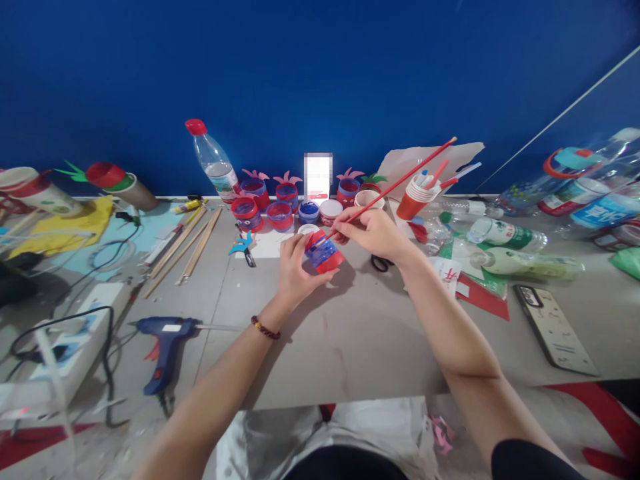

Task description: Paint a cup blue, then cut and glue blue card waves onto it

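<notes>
My left hand (295,271) is wrapped round a small red and blue painted cup (323,253), tilted above the grey table. In my right hand (369,231) is a long red paintbrush (405,179), pinched near its lower end, with its tip at the cup's painted side. Just beyond the hands stand an open pot of blue paint (309,213) and a pot with a whitish lid (331,212). Several red and blue cups, among them one at the left (247,214), stand behind, some with pink leaf shapes on top.
A blue glue gun (167,340) lies on the table (320,360) at the left, near a white power strip (83,333) and wooden sticks (187,243). A red-capped bottle (215,160) stands behind. Paper cups (416,198), plastic bottles (507,233) and a phone (555,329) are at the right.
</notes>
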A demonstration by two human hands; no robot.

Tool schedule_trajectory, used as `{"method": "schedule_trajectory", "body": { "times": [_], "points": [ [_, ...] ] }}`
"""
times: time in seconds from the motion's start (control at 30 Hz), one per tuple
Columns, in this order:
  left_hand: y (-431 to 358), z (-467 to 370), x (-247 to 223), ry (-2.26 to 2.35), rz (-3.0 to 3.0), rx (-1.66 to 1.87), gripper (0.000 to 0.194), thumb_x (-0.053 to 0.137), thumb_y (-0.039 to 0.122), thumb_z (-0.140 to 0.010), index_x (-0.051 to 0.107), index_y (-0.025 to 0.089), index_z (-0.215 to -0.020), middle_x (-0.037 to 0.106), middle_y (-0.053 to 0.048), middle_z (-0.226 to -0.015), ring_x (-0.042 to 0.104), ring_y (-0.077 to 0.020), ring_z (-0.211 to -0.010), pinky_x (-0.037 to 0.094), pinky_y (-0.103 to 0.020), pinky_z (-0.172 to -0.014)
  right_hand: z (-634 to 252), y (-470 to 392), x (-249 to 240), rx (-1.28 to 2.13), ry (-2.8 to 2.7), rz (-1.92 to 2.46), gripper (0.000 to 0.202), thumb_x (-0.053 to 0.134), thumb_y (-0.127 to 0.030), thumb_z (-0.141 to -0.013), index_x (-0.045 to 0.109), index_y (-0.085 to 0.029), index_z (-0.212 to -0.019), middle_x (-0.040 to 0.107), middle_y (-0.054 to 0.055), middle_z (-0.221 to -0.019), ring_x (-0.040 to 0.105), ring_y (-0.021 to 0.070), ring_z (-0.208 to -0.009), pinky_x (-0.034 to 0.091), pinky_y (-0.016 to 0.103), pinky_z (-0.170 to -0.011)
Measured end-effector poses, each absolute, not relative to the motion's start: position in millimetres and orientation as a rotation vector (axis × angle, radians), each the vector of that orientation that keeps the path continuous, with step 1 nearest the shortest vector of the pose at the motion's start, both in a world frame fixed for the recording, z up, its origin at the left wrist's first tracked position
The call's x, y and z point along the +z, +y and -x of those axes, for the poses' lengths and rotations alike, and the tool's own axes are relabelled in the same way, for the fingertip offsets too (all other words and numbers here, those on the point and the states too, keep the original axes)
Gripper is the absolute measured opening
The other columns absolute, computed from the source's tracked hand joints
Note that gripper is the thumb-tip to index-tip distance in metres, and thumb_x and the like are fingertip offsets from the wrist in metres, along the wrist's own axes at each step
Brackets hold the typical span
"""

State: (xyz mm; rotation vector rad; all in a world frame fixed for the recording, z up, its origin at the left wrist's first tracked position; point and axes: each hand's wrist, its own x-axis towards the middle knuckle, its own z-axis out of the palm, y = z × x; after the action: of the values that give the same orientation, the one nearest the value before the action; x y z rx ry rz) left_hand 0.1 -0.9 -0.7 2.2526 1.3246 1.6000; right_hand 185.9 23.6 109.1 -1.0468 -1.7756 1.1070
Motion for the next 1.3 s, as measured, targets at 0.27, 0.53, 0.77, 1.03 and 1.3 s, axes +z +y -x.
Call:
{"method": "schedule_trajectory", "body": {
  "times": [0.27, 0.53, 0.77, 1.03, 1.3],
  "points": [
    [-1, 0, -1, 1.367, -2.275, 1.611, 0.083, 0.081, 0.054, -0.06, 0.048, 0.02, -0.129, 0.054, -0.012, -0.117, 0.052, -0.029, -0.109, 0.045, -0.047, -0.096, -194, 25, 120, 0.917, -1.793, 1.174, 0.017, 0.064, -0.03, -0.084, 0.067, -0.016, -0.074, 0.069, 0.005, -0.071, 0.067, 0.0164, -0.065, 0.058, 0.032, -0.067],
    [-2, 0, 3, 1.344, -2.27, 1.664, 0.079, 0.08, 0.054, -0.063, 0.049, 0.019, -0.128, 0.055, -0.011, -0.116, 0.052, -0.0277, -0.109, 0.045, -0.046, -0.097, -202, 29, 114, 0.544, -1.955, 1.261, 0.016, 0.059, -0.024, -0.086, 0.07, -0.017, -0.078, 0.072, 0.007, -0.083, 0.067, 0.0195, -0.077, 0.053, 0.033, -0.073],
    [-3, 0, 1, 1.464, -2.244, 1.585, 0.081, 0.079, 0.059, -0.061, 0.049, 0.021, -0.125, 0.054, -0.011, -0.116, 0.052, -0.0286, -0.109, 0.044, -0.048, -0.097, -180, 3, 125, 0.431, -2.124, 1.112, 0.02, 0.053, -0.02, -0.089, 0.07, -0.019, -0.078, 0.07, 0.004, -0.075, 0.061, 0.0185, -0.075, 0.047, 0.033, -0.073],
    [0, 0, -1, 1.42, -2.26, 1.623, 0.079, 0.079, 0.058, -0.063, 0.048, 0.022, -0.126, 0.054, -0.011, -0.116, 0.052, -0.0279, -0.109, 0.045, -0.047, -0.097, -175, -1, 126, 0.58, -2.121, 1.063, 0.019, 0.054, -0.025, -0.089, 0.068, -0.019, -0.078, 0.07, 0.003, -0.075, 0.061, 0.0168, -0.068, 0.047, 0.031, -0.066],
    [-3, 0, 0, 1.403, -2.237, 1.638, 0.08, 0.081, 0.053, -0.061, 0.049, 0.02, -0.127, 0.053, -0.011, -0.115, 0.052, -0.0274, -0.109, 0.045, -0.046, -0.097, -186, 12, 126, 0.68, -1.988, 1.157, 0.019, 0.057, -0.022, -0.086, 0.068, -0.019, -0.072, 0.069, 0.004, -0.07, 0.064, 0.0184, -0.067, 0.05, 0.033, -0.067]
  ]
}}
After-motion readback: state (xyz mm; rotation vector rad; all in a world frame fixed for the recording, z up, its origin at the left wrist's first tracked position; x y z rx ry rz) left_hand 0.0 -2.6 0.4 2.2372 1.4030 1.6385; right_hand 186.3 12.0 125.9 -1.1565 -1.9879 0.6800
